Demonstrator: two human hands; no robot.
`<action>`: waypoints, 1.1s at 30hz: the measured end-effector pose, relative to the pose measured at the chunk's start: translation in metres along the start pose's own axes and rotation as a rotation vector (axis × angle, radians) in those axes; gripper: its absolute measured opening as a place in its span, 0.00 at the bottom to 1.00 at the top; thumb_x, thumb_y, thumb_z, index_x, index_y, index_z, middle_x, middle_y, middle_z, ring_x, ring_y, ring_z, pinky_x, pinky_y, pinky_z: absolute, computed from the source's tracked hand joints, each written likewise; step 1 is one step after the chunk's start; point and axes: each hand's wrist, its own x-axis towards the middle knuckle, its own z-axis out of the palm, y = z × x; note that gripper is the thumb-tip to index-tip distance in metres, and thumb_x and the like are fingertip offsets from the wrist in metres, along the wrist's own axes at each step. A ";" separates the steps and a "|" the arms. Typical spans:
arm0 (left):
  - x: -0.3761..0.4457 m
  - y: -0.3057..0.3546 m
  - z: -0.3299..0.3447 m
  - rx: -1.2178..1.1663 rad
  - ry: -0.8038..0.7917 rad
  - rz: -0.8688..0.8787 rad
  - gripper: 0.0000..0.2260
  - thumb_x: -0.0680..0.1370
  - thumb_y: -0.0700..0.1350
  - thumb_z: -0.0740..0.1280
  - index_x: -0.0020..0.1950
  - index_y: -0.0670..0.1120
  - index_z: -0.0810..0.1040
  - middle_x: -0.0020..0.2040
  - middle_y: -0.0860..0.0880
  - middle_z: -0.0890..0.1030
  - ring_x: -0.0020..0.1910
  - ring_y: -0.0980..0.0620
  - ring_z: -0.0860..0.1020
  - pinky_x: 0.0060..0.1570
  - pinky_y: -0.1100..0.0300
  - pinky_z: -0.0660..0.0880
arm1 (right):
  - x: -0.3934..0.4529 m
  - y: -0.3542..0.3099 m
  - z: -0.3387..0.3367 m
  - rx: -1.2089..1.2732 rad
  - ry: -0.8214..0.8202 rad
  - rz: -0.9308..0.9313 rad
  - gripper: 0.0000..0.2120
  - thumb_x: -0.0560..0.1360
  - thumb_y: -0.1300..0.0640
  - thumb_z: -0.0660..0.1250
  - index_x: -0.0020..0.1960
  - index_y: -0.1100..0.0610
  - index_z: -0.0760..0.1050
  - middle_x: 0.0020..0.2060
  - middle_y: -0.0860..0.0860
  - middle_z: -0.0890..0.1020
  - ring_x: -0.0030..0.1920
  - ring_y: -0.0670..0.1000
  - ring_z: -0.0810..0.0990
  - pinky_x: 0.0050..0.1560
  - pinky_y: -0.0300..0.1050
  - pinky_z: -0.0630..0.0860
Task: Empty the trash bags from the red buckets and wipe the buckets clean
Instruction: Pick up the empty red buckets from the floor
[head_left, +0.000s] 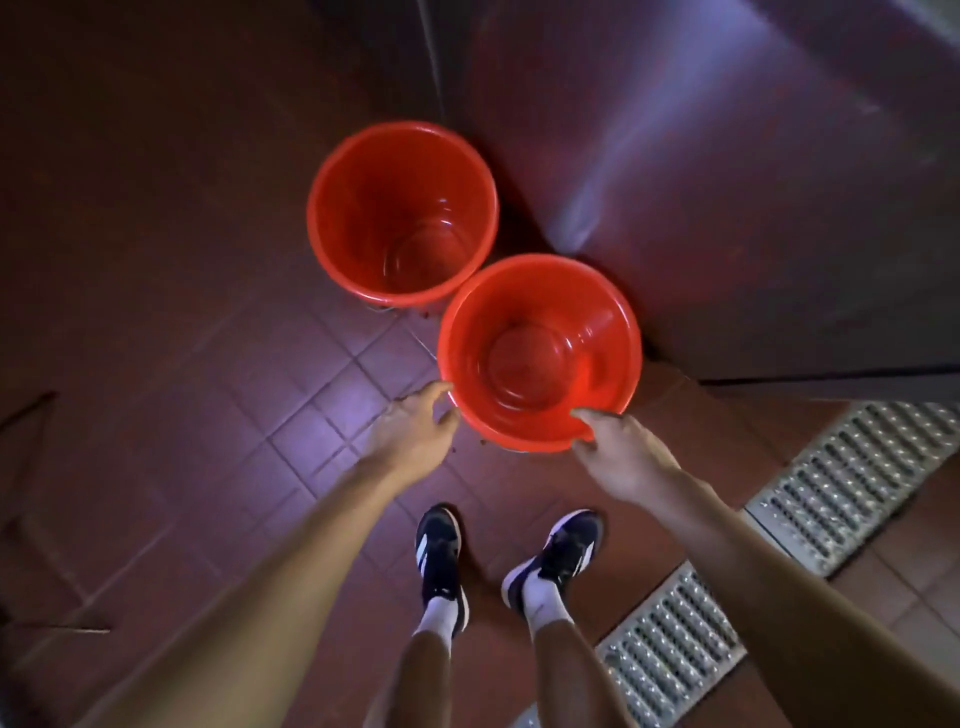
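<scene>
Two red buckets on the tiled floor (311, 395), rims touching, both upright with nothing visible inside. Far bucket (402, 213) sits against the steel cabinet (753, 208). Near bucket (540, 353) is just in front of the person's feet. Right hand (618, 457) grips the near bucket's closest rim, thumb hooked over the edge inside, fingers under the lip (fingers mostly hidden). Left hand (415, 431) is released, fingers relaxed and spread, fingertips just at the near bucket's left side; contact unclear. Metal drain grate (841, 483) runs along the floor on the right. Dark sneakers (441, 561) with white socks below.
</scene>
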 end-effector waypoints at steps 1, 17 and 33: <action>0.013 -0.009 0.010 -0.043 0.010 -0.018 0.20 0.83 0.52 0.63 0.76 0.53 0.71 0.69 0.45 0.80 0.66 0.42 0.78 0.65 0.49 0.75 | 0.012 0.001 0.012 -0.004 -0.007 -0.002 0.23 0.82 0.49 0.62 0.77 0.47 0.67 0.68 0.55 0.78 0.66 0.60 0.77 0.63 0.51 0.75; 0.150 -0.078 0.117 -0.498 0.161 -0.123 0.37 0.82 0.51 0.69 0.85 0.56 0.51 0.74 0.51 0.75 0.63 0.45 0.81 0.63 0.47 0.79 | 0.123 0.016 0.134 0.020 0.100 -0.057 0.21 0.81 0.50 0.62 0.74 0.45 0.68 0.65 0.51 0.80 0.66 0.57 0.77 0.64 0.53 0.75; 0.178 -0.069 0.144 -0.730 0.245 -0.219 0.38 0.70 0.38 0.70 0.74 0.65 0.62 0.49 0.46 0.85 0.38 0.40 0.86 0.36 0.41 0.84 | 0.104 0.037 0.143 0.102 0.242 -0.068 0.20 0.81 0.54 0.62 0.73 0.48 0.71 0.79 0.46 0.61 0.75 0.53 0.67 0.71 0.53 0.70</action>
